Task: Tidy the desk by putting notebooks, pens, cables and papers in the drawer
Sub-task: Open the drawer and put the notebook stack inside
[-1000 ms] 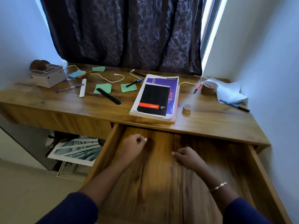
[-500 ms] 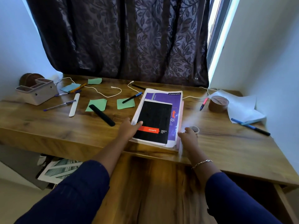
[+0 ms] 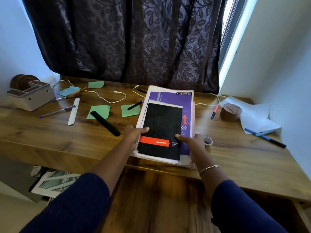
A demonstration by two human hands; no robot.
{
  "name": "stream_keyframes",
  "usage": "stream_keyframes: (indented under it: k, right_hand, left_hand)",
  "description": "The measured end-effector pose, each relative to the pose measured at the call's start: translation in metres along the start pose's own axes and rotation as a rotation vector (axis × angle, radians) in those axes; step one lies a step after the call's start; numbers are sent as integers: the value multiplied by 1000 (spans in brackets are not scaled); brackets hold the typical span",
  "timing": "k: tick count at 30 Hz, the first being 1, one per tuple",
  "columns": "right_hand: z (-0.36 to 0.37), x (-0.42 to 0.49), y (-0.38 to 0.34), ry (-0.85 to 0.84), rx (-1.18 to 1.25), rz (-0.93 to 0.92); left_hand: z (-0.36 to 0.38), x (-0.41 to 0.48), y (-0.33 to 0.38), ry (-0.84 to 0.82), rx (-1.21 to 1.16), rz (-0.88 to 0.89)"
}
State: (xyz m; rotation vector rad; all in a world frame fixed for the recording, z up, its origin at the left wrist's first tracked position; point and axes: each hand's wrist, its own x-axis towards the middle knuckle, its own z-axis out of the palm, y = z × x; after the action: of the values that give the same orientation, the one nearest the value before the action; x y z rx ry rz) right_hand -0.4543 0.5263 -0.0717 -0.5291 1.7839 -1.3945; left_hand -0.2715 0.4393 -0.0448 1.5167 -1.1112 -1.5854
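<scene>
Head view: notebook stack [image 3: 166, 126] at centre of the wooden desk [image 3: 58, 137], held from both sides. Left hand [image 3: 134, 136] grips the stack's edge at 9 o'clock, thumb laid on the cover of the black spiral pad [image 3: 159, 116] and fingers curled beneath. Right hand [image 3: 191, 142] grips the edge at 3 o'clock in the same manner, thumb tip touching the pad's cover. The pad lies uppermost, on a larger purple notebook [image 3: 173, 99] with pale sheets below it. The stack's near end projects past the desk's front edge, above the open drawer [image 3: 159, 199] at 6 o'clock. Whether its far end rests on the desk cannot be told.

From 9 to 10 o'clock of the stack lie a black bar [image 3: 105, 123] with its far end on a green note [image 3: 99, 111], a second green note [image 3: 130, 111] bearing a black pen [image 3: 134, 105], a white strip [image 3: 73, 111], a purple pen [image 3: 56, 111] and, farthest left, a grey organiser [image 3: 31, 98]. A white cable [image 3: 104, 98] loops across the desk at 11 o'clock.

At 3 o'clock, just beside the right hand, stands a small tape roll [image 3: 208, 142]. At 2 o'clock are a pink pen [image 3: 214, 111], a brown tape roll [image 3: 230, 111] and white paper [image 3: 255, 118], with blue pens [image 3: 267, 139] — one partly on the paper — near the right wall. A dark leaf-patterned curtain [image 3: 127, 39] hangs at 12 o'clock.
</scene>
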Motion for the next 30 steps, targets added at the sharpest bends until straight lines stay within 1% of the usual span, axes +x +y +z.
stream_keyframes:
  k: [5, 8, 10, 13, 16, 23, 27, 30]
  right_hand:
    - [-8, -42, -30, -95, 58, -45]
    - [-15, -78, -31, -138, 57, -78]
    - [-19, -103, -19, -150, 32, -104]
    - [-21, -140, 11, -143, 40, -71]
    - [-20, -175, 40, -125, 71, -89]
    - [-24, -224, 111, -99, 31, -82]
    - [-26, -240, 141, -110, -8, -30]
    - [-26, -247, 159, -129, 13, 56]
  left_hand:
    - [-21, -31, 16, -140, -77, 101]
    - [-41, -48, 8, -212, 11, 162]
    - [-55, -62, -2, -251, 91, 203]
    - [-77, -87, -23, -319, 209, 245]
    - [-95, -110, -43, -361, 247, 273]
    - [-128, -144, -104, -428, 328, 225]
    - [-137, -160, -140, -395, 378, 171]
    - [-140, -166, -160, -363, 426, 123]
